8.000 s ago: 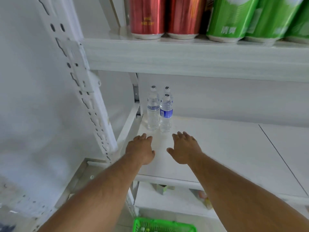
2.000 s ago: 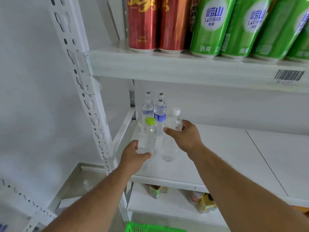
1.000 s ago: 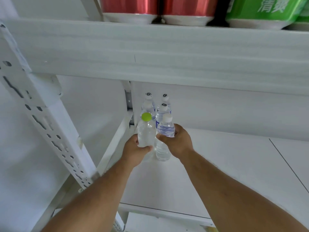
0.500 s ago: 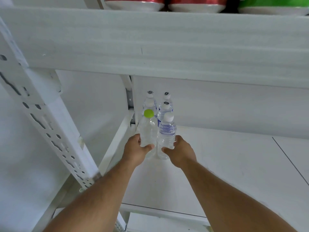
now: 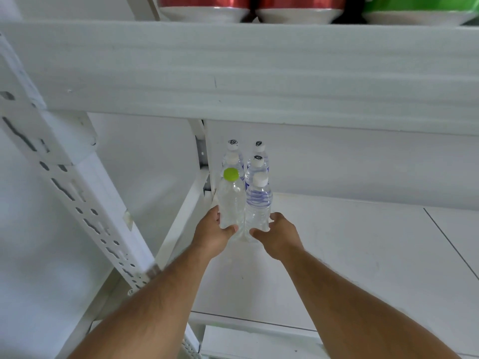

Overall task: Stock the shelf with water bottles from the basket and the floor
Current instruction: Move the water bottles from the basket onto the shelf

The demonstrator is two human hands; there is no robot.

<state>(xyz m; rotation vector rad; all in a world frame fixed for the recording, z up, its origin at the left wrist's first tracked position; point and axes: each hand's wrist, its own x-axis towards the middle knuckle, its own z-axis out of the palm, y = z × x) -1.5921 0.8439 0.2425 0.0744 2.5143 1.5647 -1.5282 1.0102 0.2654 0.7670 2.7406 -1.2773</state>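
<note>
Two clear water bottles stand upright side by side on the white shelf [image 5: 337,255], near its back left corner. My left hand [image 5: 212,235] grips the lower part of the green-capped bottle [image 5: 230,200]. My right hand [image 5: 278,235] grips the lower part of the white-capped bottle with a blue-lined label [image 5: 259,203]. Behind them stand several more white-capped water bottles [image 5: 256,161], partly hidden. The basket and the floor are out of sight.
A white perforated upright post [image 5: 77,193] slants along the left. The shelf above [image 5: 259,73] carries red cans [image 5: 204,6] and a green can [image 5: 414,9]. The shelf's bare white surface stretches to the right, with a seam line [image 5: 451,244].
Both hands have pushed their bottles further back along the shelf, up against the bottles standing behind. My hands have slid lower on the bottles.
</note>
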